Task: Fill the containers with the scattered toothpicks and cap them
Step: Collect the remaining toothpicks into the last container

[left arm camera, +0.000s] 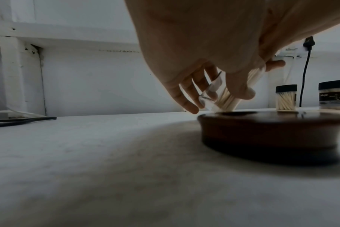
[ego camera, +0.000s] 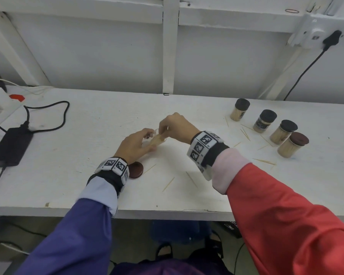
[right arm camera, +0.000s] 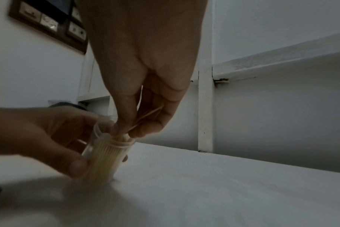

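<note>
**Toothpicks going into the open container**

Toothpicks (right arm camera: 145, 116) are pinched between the right hand's (ego camera: 177, 126) thumb and fingertips (right arm camera: 124, 121) at the mouth of a clear container (right arm camera: 105, 156); the left hand's (ego camera: 135, 143) fingers curl round that tilted container, its base on the white table (ego camera: 87, 185); a brown lid (ego camera: 135, 170) lies by the left wrist; loose toothpicks (ego camera: 168, 184) lie nearby; four capped containers (ego camera: 282, 129) stand to the right.

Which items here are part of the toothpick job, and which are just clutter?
Job:
- open container, tilted, held by left hand
- toothpicks pinched by right hand at its mouth
- brown cap on the table
- scattered toothpicks
- four capped containers

Clutter:
- power adapter
- black cable
- rubber band
</note>
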### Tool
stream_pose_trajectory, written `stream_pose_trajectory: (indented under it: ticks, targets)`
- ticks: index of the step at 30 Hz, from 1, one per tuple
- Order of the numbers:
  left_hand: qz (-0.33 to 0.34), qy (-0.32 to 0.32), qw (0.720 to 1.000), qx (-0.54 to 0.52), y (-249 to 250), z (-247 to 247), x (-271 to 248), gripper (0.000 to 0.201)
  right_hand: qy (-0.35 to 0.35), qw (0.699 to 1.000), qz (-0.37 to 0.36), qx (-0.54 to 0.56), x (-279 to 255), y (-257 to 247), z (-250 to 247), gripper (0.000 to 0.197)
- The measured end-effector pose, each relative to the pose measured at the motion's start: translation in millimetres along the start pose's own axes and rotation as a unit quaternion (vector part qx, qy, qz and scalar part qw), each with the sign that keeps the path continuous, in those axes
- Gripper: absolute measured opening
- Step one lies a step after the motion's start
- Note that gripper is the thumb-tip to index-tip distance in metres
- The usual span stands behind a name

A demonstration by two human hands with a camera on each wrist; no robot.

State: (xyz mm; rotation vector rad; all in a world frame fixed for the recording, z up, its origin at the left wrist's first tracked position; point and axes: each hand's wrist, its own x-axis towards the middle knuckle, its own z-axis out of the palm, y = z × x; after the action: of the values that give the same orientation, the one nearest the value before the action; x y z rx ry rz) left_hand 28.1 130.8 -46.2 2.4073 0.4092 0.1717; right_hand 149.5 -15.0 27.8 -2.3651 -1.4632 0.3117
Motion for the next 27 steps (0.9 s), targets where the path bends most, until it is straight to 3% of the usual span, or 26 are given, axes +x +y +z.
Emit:
stream_pose_trajectory:
  ticks: [4,9,12,15,18,20,22,27]
  targets:
    - [-0.010,0.001,0.999,-0.035,-1,-2,0,0.058,0.018,0.996,-0.002,0.087,10,-6,-8,0.015]
    - [-0.018,0.006,0.999,-0.049,-4,-2,0,0.052,0.038,0.985,-0.008,0.166,15,-9,-10,0.011]
    - [-0.024,0.012,0.999,-0.027,-3,-3,0,0.052,0.074,0.989,0.014,0.131,17,-5,-6,0.010]
    - [-0.045,0.065,0.996,0.033,-3,-7,0,0.045,0.114,0.992,0.014,0.043,8,-3,1,0.008]
    - [-0.060,0.102,0.991,0.059,-5,-9,1,0.045,0.018,0.998,-0.066,-0.008,-5,-8,16,0.008]
    - [-0.057,0.096,0.991,0.066,-6,-8,2,0.046,-0.090,0.989,-0.104,-0.050,-12,-12,31,0.014]
    - [-0.056,0.088,0.992,0.072,-6,-7,2,0.047,-0.151,0.976,-0.126,-0.095,-16,-14,47,0.020]
    - [-0.056,0.083,0.992,0.077,-6,-6,3,0.048,-0.150,0.973,-0.126,-0.123,-20,-12,61,0.015]
